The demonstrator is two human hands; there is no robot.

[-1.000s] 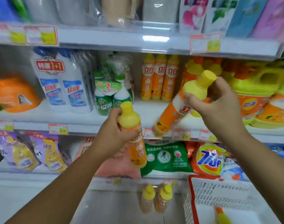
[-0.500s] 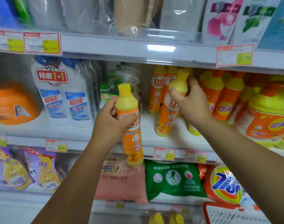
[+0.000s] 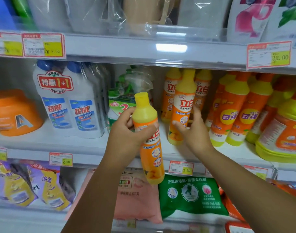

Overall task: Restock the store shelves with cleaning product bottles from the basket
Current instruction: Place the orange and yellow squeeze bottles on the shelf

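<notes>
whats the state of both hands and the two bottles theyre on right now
left hand: grips the held bottle just below its cap
held bottle: capped, in the air, slightly tilted
right hand: thumb and fingers either side of the shelf bottle, grip unclear
shelf bottle: capped, upright on the middle shelf

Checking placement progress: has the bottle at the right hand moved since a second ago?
Yes. The bottle at the right hand went from tilted at the shelf edge to standing upright farther back from it.
</notes>
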